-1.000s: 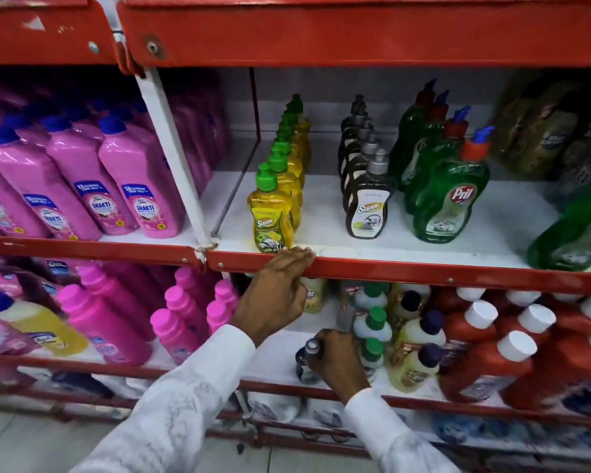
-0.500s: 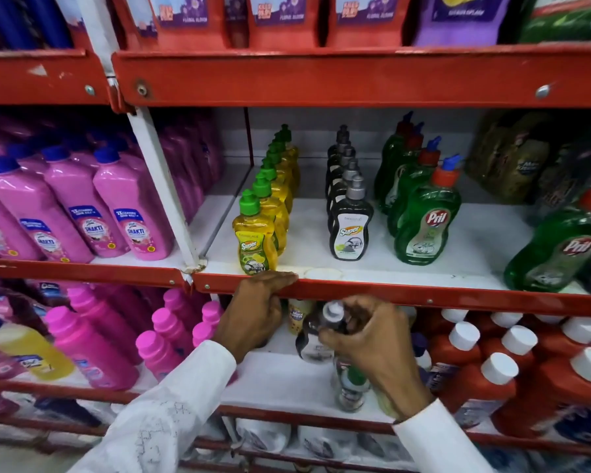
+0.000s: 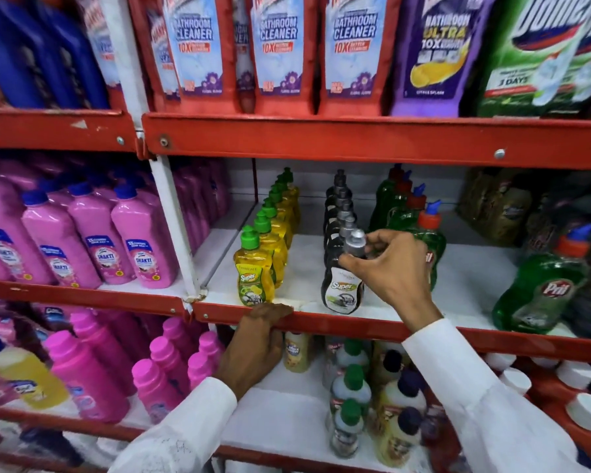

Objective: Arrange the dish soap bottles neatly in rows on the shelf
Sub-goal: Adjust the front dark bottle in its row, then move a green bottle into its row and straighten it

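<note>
A black dish soap bottle (image 3: pixel 342 291) with a silver cap stands at the front of a row of black bottles (image 3: pixel 339 206) on the white middle shelf (image 3: pixel 307 268). My right hand (image 3: pixel 388 268) grips its cap and neck from the right. To its left runs a row of yellow bottles (image 3: pixel 255 278) with green caps. Green bottles (image 3: pixel 406 213) with red caps stand in a row to the right, partly behind my hand. My left hand (image 3: pixel 258 339) holds the shelf's red front edge (image 3: pixel 355 327), below the front yellow bottle.
One green bottle (image 3: pixel 539 288) leans at the shelf's right end. Pink bottles (image 3: pixel 93 247) fill the left bay. Mixed bottles (image 3: pixel 365 397) and red bottles (image 3: pixel 567 397) stand on the lower shelf. Cleaner pouches (image 3: pixel 277 52) hang on the top shelf.
My right hand lifted a black bottle from the lower shelf up to the middle shelf, in front of the black row. My left hand stayed on the shelf edge. The view tilted upward.
</note>
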Motion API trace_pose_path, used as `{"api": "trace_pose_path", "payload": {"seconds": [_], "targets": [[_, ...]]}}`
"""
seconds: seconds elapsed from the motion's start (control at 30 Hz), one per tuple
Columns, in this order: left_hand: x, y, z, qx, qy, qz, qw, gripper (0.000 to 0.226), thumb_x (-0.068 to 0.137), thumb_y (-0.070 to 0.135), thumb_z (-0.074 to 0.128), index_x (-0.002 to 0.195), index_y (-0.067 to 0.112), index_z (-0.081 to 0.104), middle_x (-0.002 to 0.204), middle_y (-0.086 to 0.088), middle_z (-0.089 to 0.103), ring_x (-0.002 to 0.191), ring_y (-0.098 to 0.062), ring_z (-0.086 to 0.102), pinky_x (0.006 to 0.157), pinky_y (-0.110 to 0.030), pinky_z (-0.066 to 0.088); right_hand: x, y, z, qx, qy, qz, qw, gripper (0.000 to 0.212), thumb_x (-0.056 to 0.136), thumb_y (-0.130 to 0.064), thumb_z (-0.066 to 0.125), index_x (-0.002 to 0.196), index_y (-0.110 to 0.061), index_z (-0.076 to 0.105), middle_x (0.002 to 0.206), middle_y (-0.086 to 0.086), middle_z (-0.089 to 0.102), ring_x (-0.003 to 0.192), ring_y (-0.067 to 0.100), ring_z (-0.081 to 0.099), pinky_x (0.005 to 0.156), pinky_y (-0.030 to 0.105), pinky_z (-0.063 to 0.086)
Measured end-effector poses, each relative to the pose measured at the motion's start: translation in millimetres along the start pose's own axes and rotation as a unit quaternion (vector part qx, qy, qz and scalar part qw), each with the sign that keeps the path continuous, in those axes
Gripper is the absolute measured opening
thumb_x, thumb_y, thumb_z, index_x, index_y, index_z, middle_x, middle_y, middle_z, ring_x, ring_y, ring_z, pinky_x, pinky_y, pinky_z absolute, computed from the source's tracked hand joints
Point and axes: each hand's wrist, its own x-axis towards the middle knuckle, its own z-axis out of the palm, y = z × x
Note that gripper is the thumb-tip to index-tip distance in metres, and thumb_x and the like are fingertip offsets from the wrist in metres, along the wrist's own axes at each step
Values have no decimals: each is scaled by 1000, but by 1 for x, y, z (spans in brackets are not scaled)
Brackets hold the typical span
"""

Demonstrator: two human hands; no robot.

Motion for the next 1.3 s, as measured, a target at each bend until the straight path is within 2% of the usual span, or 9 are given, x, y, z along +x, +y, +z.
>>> {"api": "trace_pose_path", "payload": {"seconds": [0.2,0.33,0.5,0.6,0.73,0.87,0.93,1.07,1.3], "targets": [[-1,5,2,-2,-5,-26,1000,49,72,7,53,119,17,64,119,-8,67,113,-23,60,105,-35,45,11,7,16,-9,-45,18,999,24,63,-30,88,80,-21,73,67,-12,66,58,-9,56,47,4,39],[1,11,4,22,-15,-37,999,49,76,9,57,124,16,60,123,-9,64,116,-24,56,105,-34,44,17,11,20,-17,-65,11,998,30,66,-29,87,91,-17,73,74,-10,67,64,-6,57,66,19,49],[-1,38,18,92,0,45,995,48,79,19,58,127,14,57,128,-6,63,120,-23,51,108,-38,42,9,25,14,-22,-50,-7,998,39,71,-29,84,106,-16,73,83,-8,66,66,-3,56,61,12,44],[2,59,32,106,0,96,990,46,82,20,59,128,17,56,130,-3,60,121,-21,49,107,-36,40,-11,49,0,-8,17,-22,1000,43,73,-32,83,113,-20,70,97,-4,70,73,7,60,65,15,48],[8,82,55,117,-35,149,981,49,83,24,55,132,16,52,131,-3,58,123,-21,48,108,-37,41,-44,98,-27,43,207,-19,977,38,74,-19,81,109,-22,66,96,-1,69,80,18,63,70,29,54],[9,89,74,140,-69,160,975,52,81,25,56,132,14,53,130,-6,59,121,-23,50,105,-41,45,-47,149,-43,-7,354,35,934,57,74,-24,81,122,-9,55,121,12,57,111,30,51,99,44,44],[9,91,77,144,-65,150,976,49,81,23,59,129,13,56,126,-5,61,117,-23,52,102,-41,47,-41,168,-51,-28,365,75,927,77,75,-33,80,137,-7,43,136,19,46,126,34,41,111,51,36],[10,95,76,142,-55,123,981,45,79,20,64,123,12,60,122,-4,62,113,-21,55,99,-39,49,-25,191,-69,-51,350,135,925,105,76,-43,79,152,-4,19,154,24,29,140,38,27,118,44,23],[7,102,73,106,-48,92,989,37,79,19,67,115,16,62,123,0,62,112,-17,54,99,-32,48,-5,208,-82,-40,338,144,929,93,76,-38,78,148,-4,29,150,21,41,139,38,37,118,48,30]]}}
